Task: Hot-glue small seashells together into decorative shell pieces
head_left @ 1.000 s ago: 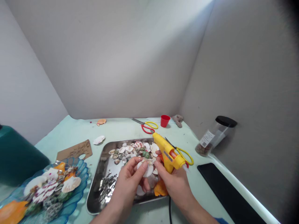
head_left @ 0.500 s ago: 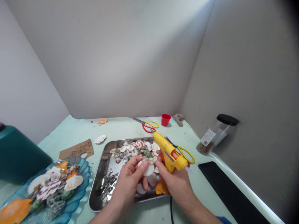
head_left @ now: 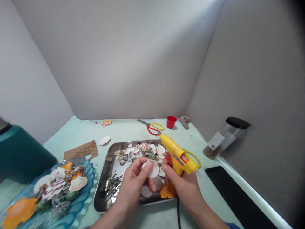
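Over the metal tray, my left hand pinches a white scallop shell between thumb and fingers. My right hand is wrapped round a yellow hot glue gun, whose nozzle points up and away to the left and whose small orange light shows. The right thumb and fingertips are slightly apart from the shell. Below both hands the tray bears a heap of small shells, a green shell, an orange shell and a pile of small metal pieces.
A blue scalloped dish of shells stands left beside a dark green container. Behind lie a brown card, a white shell, scissors and a red cup. A tilted jar and a black slab are right.
The view has swung a little left. My right hand has drawn the glue gun slightly right, away from the shell. My left hand keeps its pinch on the shell.
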The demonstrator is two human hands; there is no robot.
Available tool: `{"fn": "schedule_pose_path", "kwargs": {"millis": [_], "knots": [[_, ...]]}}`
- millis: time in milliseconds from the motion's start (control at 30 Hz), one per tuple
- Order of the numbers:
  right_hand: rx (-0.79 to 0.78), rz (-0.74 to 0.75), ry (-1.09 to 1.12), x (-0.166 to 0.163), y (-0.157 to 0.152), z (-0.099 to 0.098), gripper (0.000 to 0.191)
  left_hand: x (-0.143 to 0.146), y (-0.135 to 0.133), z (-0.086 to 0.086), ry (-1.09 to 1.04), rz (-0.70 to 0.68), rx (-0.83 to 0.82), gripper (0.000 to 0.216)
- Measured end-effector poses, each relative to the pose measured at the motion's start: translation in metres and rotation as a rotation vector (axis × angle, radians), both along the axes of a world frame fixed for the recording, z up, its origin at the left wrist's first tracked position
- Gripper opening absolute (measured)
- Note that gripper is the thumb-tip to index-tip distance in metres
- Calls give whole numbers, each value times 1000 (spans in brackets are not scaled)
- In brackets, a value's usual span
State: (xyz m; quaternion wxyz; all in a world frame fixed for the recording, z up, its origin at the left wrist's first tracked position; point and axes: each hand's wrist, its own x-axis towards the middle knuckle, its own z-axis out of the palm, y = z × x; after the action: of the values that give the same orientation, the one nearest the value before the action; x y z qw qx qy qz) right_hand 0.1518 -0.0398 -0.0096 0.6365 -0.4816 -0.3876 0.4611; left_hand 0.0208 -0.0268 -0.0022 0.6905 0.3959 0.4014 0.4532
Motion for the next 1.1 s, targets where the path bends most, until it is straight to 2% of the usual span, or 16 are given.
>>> {"fn": "schedule_pose_path", "kwargs": {"millis": [200,433,533,700,900,1100], "knots": [[-8,105,-1,-1,-1,2,26,1,-3,7,-47,-8,20,20],[-52,25,-51,-3,-2,5,29,1,0,0,-13,-44,65,24],[-51,-27,-59,-2,-2,6,31,1,-1,0,41,20,66,25],[-36,-24,-100,0,-2,1,27,1,-4,5,40,122,42,24],[11,-35,-52,1,-3,-3,35,0,-3,2,43,147,47,22],[29,-99,-91,0,-3,-1,32,1,-2,3,82,133,52,21]]}}
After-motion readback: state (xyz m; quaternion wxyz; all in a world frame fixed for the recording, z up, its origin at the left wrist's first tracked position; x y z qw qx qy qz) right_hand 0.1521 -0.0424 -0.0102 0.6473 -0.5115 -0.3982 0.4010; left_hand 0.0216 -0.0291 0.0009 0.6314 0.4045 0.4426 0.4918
